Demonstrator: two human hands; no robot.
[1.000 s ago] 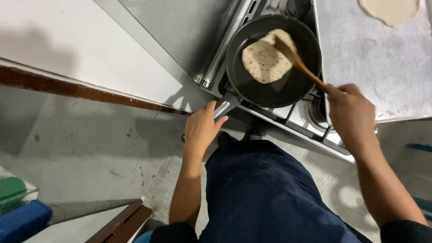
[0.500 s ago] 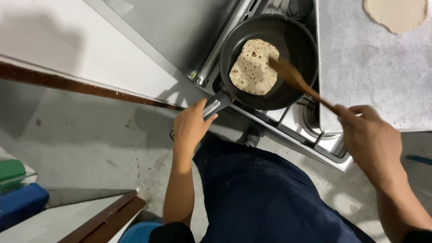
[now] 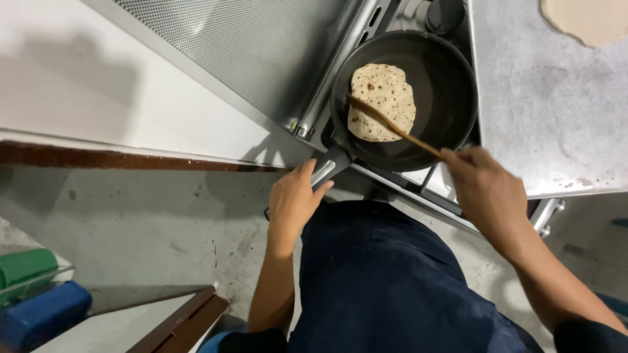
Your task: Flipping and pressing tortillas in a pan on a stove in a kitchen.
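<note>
A black frying pan sits on the stove with a browned flatbread lying in its left half. My left hand grips the pan handle at the stove's front edge. My right hand holds a wooden spatula, whose tip rests across the flatbread.
A grey metal counter lies right of the stove, with a raw dough disc at its far corner. A perforated metal hood panel is left of the pan. Green and blue containers stand on the floor at lower left.
The pan and flatbread have shifted in view. The spatula tip has moved from the flatbread's right edge to across its middle, and my right hand has come closer to the pan.
</note>
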